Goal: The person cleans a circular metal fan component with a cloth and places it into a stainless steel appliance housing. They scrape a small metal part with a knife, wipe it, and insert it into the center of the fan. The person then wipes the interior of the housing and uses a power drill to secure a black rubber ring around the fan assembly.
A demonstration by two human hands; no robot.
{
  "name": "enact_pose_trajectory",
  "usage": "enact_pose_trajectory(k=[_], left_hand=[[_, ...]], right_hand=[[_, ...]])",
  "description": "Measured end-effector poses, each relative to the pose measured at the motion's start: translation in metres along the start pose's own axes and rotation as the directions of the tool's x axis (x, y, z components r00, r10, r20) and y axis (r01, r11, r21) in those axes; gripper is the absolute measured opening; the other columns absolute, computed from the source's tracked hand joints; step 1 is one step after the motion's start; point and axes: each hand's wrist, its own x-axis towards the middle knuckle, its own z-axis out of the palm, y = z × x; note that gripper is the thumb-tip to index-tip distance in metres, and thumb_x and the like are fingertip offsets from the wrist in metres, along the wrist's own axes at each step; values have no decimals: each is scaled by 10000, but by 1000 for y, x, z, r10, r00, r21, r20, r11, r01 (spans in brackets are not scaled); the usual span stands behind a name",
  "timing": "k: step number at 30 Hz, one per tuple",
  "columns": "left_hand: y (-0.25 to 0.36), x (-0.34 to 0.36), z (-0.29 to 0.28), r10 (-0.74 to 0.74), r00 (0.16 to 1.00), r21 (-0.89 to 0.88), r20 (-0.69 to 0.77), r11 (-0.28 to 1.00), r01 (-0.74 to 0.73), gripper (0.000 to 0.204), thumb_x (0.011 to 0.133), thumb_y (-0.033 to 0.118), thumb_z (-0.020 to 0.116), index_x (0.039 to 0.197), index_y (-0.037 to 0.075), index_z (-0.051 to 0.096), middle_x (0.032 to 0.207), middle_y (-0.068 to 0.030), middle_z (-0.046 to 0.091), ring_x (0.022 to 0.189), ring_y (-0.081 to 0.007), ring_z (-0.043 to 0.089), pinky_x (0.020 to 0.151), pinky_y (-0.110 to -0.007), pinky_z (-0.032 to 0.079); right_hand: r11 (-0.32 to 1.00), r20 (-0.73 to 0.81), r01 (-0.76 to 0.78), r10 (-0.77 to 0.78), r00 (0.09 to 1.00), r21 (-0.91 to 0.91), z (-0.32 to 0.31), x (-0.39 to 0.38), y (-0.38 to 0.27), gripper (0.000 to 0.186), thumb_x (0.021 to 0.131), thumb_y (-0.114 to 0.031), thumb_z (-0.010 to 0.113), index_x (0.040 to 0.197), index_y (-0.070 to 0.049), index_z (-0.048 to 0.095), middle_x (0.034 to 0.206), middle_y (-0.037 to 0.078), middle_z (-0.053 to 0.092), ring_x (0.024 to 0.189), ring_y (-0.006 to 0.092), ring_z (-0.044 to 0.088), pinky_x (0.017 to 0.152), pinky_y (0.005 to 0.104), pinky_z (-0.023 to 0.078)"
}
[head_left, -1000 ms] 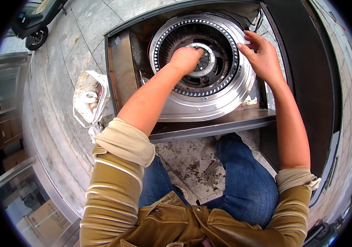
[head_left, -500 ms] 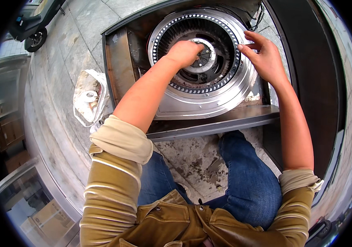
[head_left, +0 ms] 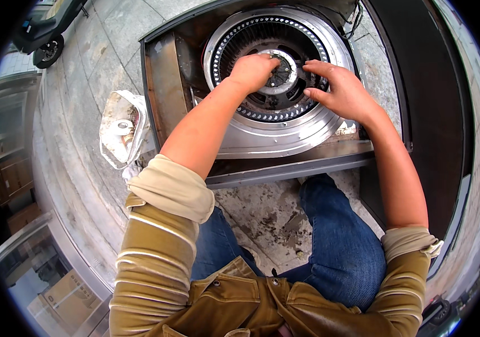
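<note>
A round silver fan housing [head_left: 264, 140] sits inside a dark metal cabinet, with a toothed black blower wheel [head_left: 276, 117] and a metal-ringed hub [head_left: 282, 84] in its middle. My left hand [head_left: 251, 73] lies over the hub's left part, fingers curled down onto its dark centre; whatever they grip is hidden. My right hand [head_left: 338, 90] is over the wheel's right side, thumb and fingers apart, fingertips close to the hub's ring. I cannot tell whether they touch it.
The cabinet's front lip [head_left: 290, 168] runs above my knees. An open white bag with small parts [head_left: 110, 132] lies on the paving to the left. Black wiring [head_left: 354, 21] hangs at the back right. A scooter [head_left: 46, 39] stands at the upper left, glass-fronted boxes [head_left: 60, 303] at the lower left.
My right hand has moved left and down from the housing's rim toward the hub, its fingers now over the wheel. My left hand stays at the hub, shifting only slightly.
</note>
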Motion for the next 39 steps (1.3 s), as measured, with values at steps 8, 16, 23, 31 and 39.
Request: enact_pose_trajectory(k=[8, 16, 23, 31, 39], left_hand=[[0, -12, -5, -104, 994, -55, -14, 993, 103, 549, 775, 129, 719, 1294, 191, 549, 1170, -92, 579, 1079, -297, 591, 906, -401, 500], [4, -80, -67, -62, 968, -191, -243, 982, 15, 441, 835, 158, 676, 1263, 167, 573, 1194, -42, 603, 1074, -249, 597, 916, -353, 490], [-33, -229, -98, -317, 818, -401, -480, 909, 116, 423, 867, 29, 645, 1282, 70, 570, 1135, -86, 645, 1002, -154, 633, 887, -288, 510], [-51, -332, -103, -567, 613, -613, -550, 773, 166, 394, 873, 31, 634, 1259, 15, 559, 1023, -98, 675, 960, -152, 648, 853, -290, 507], [22, -306, -65, -122, 961, -38, -249, 993, 116, 570, 852, 316, 655, 1335, 57, 498, 1391, -175, 472, 1360, -310, 368, 1115, -472, 271]], right_hand=[[989, 346, -118, 143, 927, -93, 9, -11, 0, 547, 762, -206, 735, 1224, 37, 573, 1291, 216, 553, 1247, 344, 493, 1060, 384, 392], [984, 267, -67, 110, 957, -165, 12, -17, 7, 517, 773, -246, 720, 1210, 3, 597, 1215, 167, 611, 1110, 323, 587, 967, 377, 462], [942, 345, 14, 109, 932, -335, 26, -17, 1, 482, 781, -266, 703, 1177, -4, 623, 1215, 208, 607, 1128, 361, 564, 1000, 405, 422], [871, 197, -198, 119, 973, 449, 27, -23, -41, 491, 897, -220, 616, 1334, -17, 521, 1247, 163, 613, 1216, 244, 547, 1055, 376, 373], [942, -288, 47, 54, 956, 333, -10, -106, -95, 403, 951, -173, 579, 1304, 15, 530, 1232, 166, 619, 1095, 258, 634, 994, 339, 440]])
